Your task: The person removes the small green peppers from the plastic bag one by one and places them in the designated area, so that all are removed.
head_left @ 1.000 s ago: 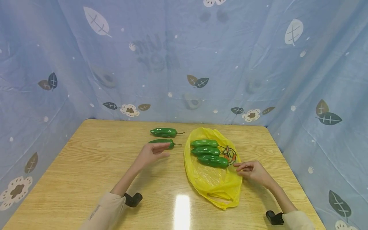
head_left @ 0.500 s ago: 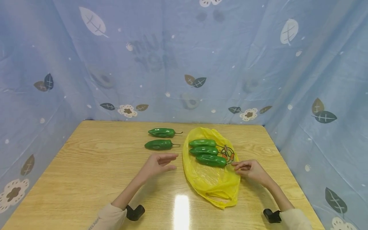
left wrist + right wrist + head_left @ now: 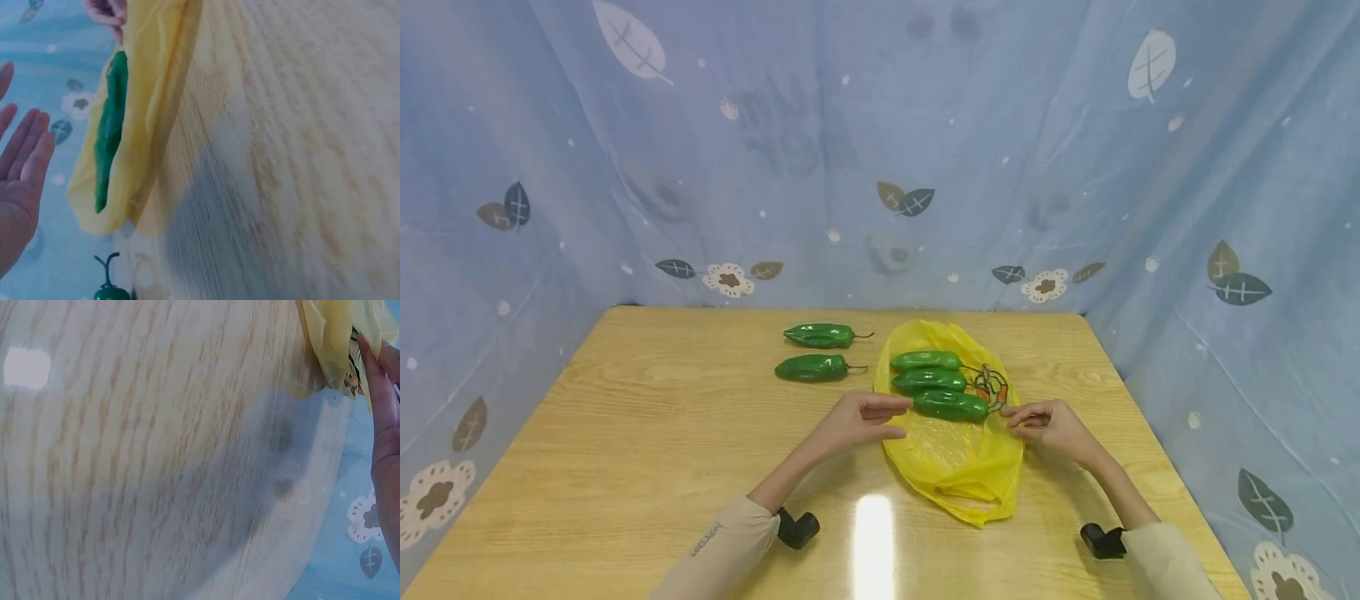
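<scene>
Blue patterned curtains point(image 3: 775, 125) back a wooden table point(image 3: 662, 458), where a yellow bag point(image 3: 932, 458) lies right of centre. Its right edge is pinched by the right hand point(image 3: 1054, 429); the left hand point(image 3: 856, 423), fingers straight, thumb apart, holds nothing near the opposite edge. Three green peppers point(image 3: 950, 406) lie within the bag's outline, inside or on top being unclear; two loose peppers point(image 3: 811, 367) lie left of it. A sharp tug on the thin plastic could roll peppers off.
</scene>
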{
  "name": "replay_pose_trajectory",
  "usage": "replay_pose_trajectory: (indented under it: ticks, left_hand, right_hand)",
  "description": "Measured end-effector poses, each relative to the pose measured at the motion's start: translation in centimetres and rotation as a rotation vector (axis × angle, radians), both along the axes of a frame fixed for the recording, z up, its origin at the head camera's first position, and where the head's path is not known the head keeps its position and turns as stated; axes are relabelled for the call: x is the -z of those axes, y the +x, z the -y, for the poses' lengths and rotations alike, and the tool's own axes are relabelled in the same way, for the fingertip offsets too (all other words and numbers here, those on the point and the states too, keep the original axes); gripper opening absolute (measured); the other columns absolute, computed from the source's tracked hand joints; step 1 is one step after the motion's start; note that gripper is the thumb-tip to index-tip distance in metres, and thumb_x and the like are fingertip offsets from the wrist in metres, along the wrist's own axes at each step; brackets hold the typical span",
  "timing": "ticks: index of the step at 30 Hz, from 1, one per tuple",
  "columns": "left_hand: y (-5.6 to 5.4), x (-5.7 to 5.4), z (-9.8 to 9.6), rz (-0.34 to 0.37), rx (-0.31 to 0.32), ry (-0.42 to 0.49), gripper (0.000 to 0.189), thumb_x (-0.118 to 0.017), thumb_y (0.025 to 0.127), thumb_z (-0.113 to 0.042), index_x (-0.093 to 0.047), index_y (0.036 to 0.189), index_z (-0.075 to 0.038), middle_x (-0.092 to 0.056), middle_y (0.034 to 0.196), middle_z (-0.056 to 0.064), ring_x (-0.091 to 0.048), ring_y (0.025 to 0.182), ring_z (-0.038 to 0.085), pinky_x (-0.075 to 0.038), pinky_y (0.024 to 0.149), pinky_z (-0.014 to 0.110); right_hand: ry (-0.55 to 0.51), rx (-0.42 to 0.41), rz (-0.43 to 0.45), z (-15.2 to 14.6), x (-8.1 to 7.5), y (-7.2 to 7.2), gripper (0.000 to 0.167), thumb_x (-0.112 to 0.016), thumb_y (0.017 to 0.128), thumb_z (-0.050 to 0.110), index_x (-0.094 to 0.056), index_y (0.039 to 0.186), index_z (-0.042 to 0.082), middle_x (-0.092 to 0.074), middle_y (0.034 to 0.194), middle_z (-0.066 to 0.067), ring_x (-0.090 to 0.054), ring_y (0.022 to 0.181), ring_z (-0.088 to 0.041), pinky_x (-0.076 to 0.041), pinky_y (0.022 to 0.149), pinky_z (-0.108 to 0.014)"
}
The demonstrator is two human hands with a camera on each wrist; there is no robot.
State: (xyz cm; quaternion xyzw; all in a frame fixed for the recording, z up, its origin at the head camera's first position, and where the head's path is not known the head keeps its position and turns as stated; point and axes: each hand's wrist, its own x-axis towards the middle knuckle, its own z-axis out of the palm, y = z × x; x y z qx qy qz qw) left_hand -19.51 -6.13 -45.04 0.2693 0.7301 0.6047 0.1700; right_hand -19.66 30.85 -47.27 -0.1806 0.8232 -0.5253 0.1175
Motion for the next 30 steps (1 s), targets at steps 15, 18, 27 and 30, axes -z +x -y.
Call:
replay_pose_trajectory:
  ticks: [15,18,27,30]
  left_hand:
    - [-2.4,0.6,-1.9,0.026,0.296,0.051,0.044,-0.069,0.088,-0.006,-0.059,0.131,-0.007,-0.058,0.133,0.008,-0.055,0.12,0.012,-0.041,0.103,0.046]
    - [-2.5,1.3,-2.6,0.031,0.271,0.069,0.044,-0.069,0.088,-0.005,-0.059,0.131,-0.005,-0.059,0.131,0.007,-0.056,0.12,0.014,-0.042,0.103,0.042]
    - [-3.1,2.7,-4.6,0.028,0.143,0.031,0.043,-0.072,0.085,-0.004,-0.062,0.127,-0.003,-0.06,0.13,0.007,-0.054,0.122,0.02,-0.043,0.102,0.028]
    - [-4.0,2.8,-5.0,0.023,0.112,0.013,0.044,-0.072,0.084,-0.005,-0.062,0.127,-0.003,-0.06,0.131,0.006,-0.053,0.124,0.021,-0.043,0.102,0.029]
  right_hand:
    - [-0.027,-0.009,0.003,-0.1,0.3,-0.2,0.016,-0.067,0.088,0.002,-0.069,0.099,-0.01,-0.057,0.123,-0.033,-0.068,0.098,-0.022,-0.057,0.076,-0.029]
    - [-0.026,-0.008,-0.003,-0.1,0.3,-0.2,0.016,-0.068,0.088,0.002,-0.069,0.098,-0.01,-0.057,0.122,-0.032,-0.068,0.098,-0.022,-0.057,0.076,-0.028]
    - [-0.013,-0.002,-0.005,0.0,0.2,0.0,0.015,-0.068,0.088,0.003,-0.069,0.097,-0.008,-0.057,0.122,-0.032,-0.068,0.096,-0.023,-0.057,0.075,-0.029]
    - [-0.01,-0.003,-0.005,0.1,0.1,0.1,0.014,-0.068,0.088,0.002,-0.069,0.097,-0.008,-0.057,0.122,-0.032,-0.068,0.096,-0.022,-0.057,0.075,-0.028]
